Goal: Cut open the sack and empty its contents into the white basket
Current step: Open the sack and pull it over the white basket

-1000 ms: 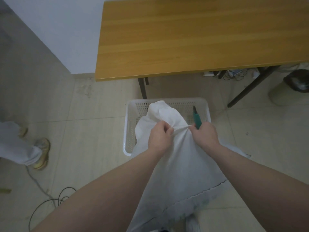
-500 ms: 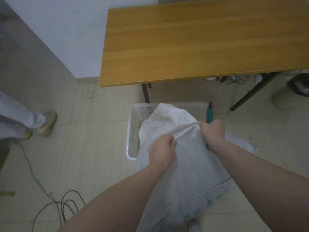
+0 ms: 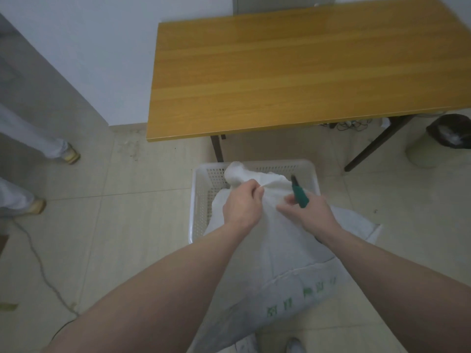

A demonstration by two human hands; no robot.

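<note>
On the tiled floor (image 3: 142, 225) in front of a wooden tabletop (image 3: 293, 72), a white basket (image 3: 201, 200) with perforated walls stands, and a white sack (image 3: 280, 250) lies across its near rim, its upper end drooping inside the basket while its lower end, printed with green characters, hangs down toward the camera. The left hand (image 3: 242, 202) pinches a fold of the sack's fabric between curled fingers and thumb, pulling it taut near the top of the sack. The right hand (image 3: 309, 214) is just beside it, its grip closed round the green handle of a cutter (image 3: 299, 193) whose dark tip points up and away over the basket's far wall; the forefinger and thumb of this hand reach toward the stretched fabric and touch it. Whether the sack is already slit I cannot tell, and nothing of its contents shows.

To the left, two trouser legs and shoes of another person (image 3: 33, 141) stand on the tiles, and a thin cable (image 3: 38, 263) trails across the floor. Under the tabletop's far right side lies a tangle of wires, and a pale bin (image 3: 443, 141) lined with a dark bag stands at the right edge. The toe of a shoe (image 3: 294, 346) shows at the bottom.
</note>
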